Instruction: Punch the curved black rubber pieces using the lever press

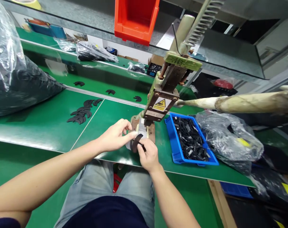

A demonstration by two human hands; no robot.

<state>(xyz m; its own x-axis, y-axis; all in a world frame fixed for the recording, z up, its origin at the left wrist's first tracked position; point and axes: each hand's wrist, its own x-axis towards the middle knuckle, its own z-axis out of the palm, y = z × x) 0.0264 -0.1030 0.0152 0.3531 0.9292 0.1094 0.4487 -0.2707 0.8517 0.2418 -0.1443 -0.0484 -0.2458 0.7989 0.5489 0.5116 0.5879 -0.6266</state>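
A curved black plastic part [137,143] stands at the front of the hand press [161,98], by the pale fixture [142,129] on its base. My right hand [149,155] pinches this part from the right between thumb and fingers. On the other side, my left hand [116,135] has its thumb stretched toward the part's upper end, with the fingers bent and apart from the thumb. Whether that thumb touches the part or only the fixture, I cannot tell. The press ram hangs just above the fixture, behind both hands.
Right of the press sits a blue tray [193,139] full of small black pieces, beside a clear plastic bag [231,139]. Several curved black parts [81,112] lie on the green table to the left, near a large filled bag [18,76]. A press lever [229,103] reaches rightward.
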